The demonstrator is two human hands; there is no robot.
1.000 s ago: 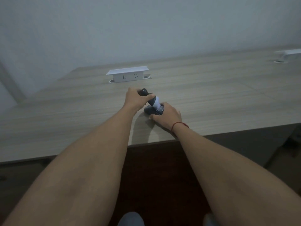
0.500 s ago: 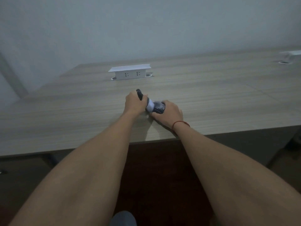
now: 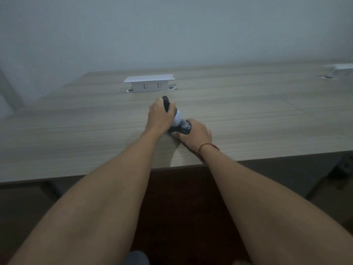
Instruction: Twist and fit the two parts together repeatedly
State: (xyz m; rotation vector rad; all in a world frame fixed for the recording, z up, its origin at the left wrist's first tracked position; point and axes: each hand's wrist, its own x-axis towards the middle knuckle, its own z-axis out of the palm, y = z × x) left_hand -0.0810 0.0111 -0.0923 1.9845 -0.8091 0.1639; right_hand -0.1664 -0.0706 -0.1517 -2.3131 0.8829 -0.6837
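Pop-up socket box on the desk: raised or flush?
Raised. The socket box stands above the desk, lid up, with two outlets showing on its front face.

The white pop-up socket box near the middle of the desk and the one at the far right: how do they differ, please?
The white pop-up socket box near the middle shows whole, its two outlets facing the camera; the white socket box at the far right is cut by the frame edge and shows no outlets. The middle one stands just beyond the hands, the right one far off. Both rise from the wood-grain desk.
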